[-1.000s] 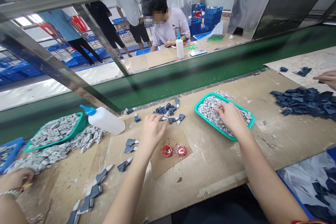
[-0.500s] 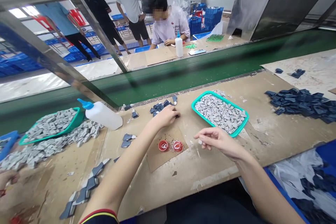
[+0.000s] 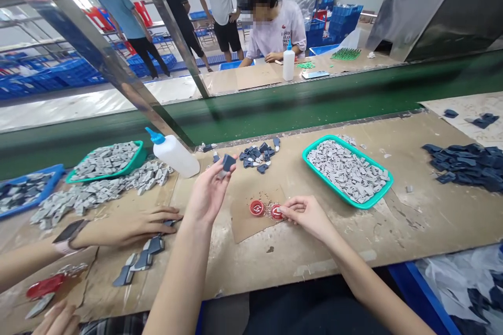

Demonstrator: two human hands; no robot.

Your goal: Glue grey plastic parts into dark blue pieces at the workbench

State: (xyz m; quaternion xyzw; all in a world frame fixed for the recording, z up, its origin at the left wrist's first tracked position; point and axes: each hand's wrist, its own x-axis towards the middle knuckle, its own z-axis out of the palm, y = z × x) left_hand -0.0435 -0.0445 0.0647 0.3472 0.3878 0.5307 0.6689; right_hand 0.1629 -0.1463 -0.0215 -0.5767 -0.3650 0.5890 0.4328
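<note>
- Nearest you, at your left, a co-worker's hand (image 3: pixel 137 225) lies flat on the bench, fingers touching a row of joined grey-and-blue pieces (image 3: pixel 141 261). Keep your own hands apart from it.
- Your right hand (image 3: pixel 306 214) rests on the cardboard patch (image 3: pixel 247 230) with its fingertips drawn together against the rim of the right red cap (image 3: pixel 276 212). You cannot tell from here whether they pinch anything small. A second red cap (image 3: pixel 257 208) sits just beside it.
- Your left hand (image 3: pixel 206 196) is raised above the bench, thumb and forefinger pinching a dark blue piece (image 3: pixel 228 162) by its lower end, held upright and clear of everything else.
- As it reads, the step in hand is one piece lifted in the left while the right works at the cap. Any move from here calls for a firm pinch on that piece and a light touch, since the caps are shallow and look easy to tip.
- Beyond lie a small heap of blue pieces (image 3: pixel 259 156), the teal tray (image 3: pixel 346 200) of grey pieces (image 3: pixel 348 170) and a white squeeze bottle (image 3: pixel 175 154) on its side.
- Farthest, the green belt (image 3: pixel 314 104).
</note>
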